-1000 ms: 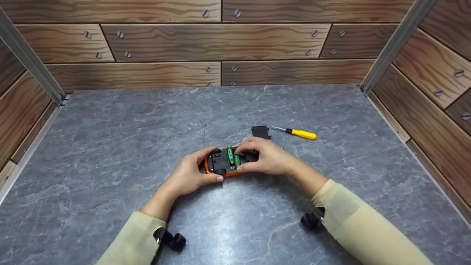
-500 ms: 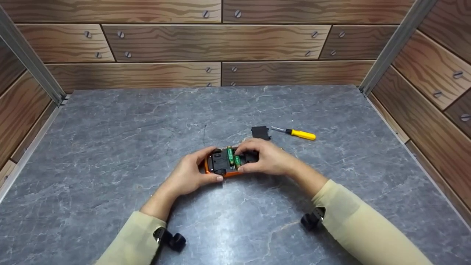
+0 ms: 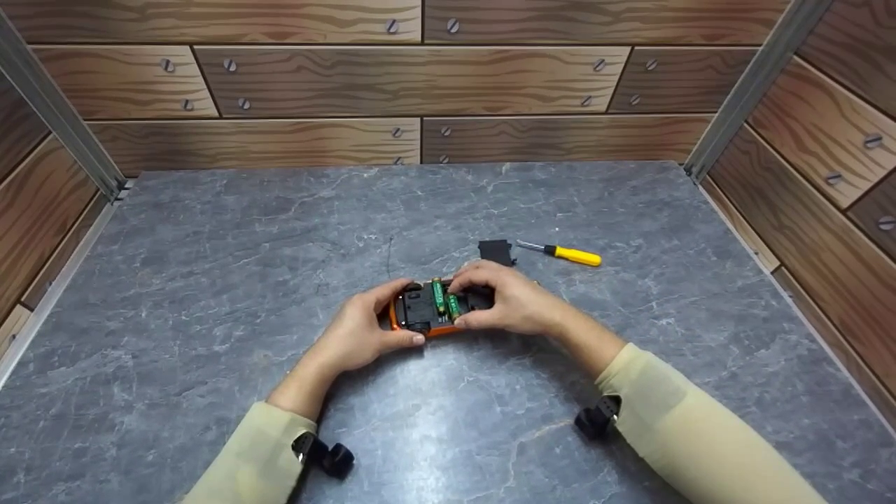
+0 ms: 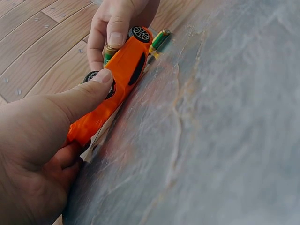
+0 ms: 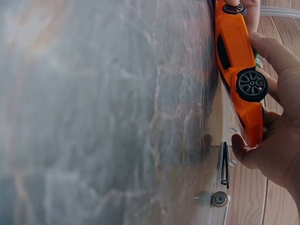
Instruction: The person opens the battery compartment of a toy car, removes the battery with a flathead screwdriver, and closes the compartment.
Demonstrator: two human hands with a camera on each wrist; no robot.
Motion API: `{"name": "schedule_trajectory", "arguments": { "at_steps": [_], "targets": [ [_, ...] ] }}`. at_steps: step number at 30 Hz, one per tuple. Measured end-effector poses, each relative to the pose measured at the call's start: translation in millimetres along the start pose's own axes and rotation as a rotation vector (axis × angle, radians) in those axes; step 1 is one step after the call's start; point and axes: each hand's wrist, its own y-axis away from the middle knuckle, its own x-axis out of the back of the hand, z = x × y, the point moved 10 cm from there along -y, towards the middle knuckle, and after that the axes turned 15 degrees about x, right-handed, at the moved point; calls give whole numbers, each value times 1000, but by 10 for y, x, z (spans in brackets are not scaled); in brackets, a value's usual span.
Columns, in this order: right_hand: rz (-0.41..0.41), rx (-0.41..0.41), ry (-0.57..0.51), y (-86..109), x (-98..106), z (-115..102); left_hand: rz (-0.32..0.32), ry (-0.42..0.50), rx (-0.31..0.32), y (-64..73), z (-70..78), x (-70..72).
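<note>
An orange toy car (image 3: 437,330) lies wheels up on the table, its black underside facing me. My left hand (image 3: 357,329) grips its left end, thumb on the near side and fingers on the far side. One green battery (image 3: 438,295) lies across the underside. Just right of it, my right hand (image 3: 514,299) pinches a second green battery (image 3: 453,306) by its ends, thumb near and forefinger far. In the left wrist view this held battery (image 4: 109,52) peeks above the car's edge. The right hand covers part of the battery bay.
Behind the right hand lie a black battery cover (image 3: 496,250) and a yellow-handled screwdriver (image 3: 575,255). Another green battery (image 4: 159,41) rests on the table beyond the car. A thin dark wire (image 3: 390,255) sticks out behind the car. Wood-patterned walls (image 3: 420,80) enclose the table.
The right hand and its battery have shifted very slightly to the right. The left hand, car, cover and screwdriver stay where they were.
</note>
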Motion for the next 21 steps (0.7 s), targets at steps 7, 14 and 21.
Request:
{"name": "schedule_trajectory", "arguments": {
  "at_steps": [7,14,21],
  "targets": [
    [51,-28,-1,49,93,0,-3,-2,-3,0,4,4],
    [134,-27,-44,150,330,-27,-2,16,1,0,-4,6],
    [173,-68,-7,355,581,48,-2,19,9,-4,-1,4]
  ]
}}
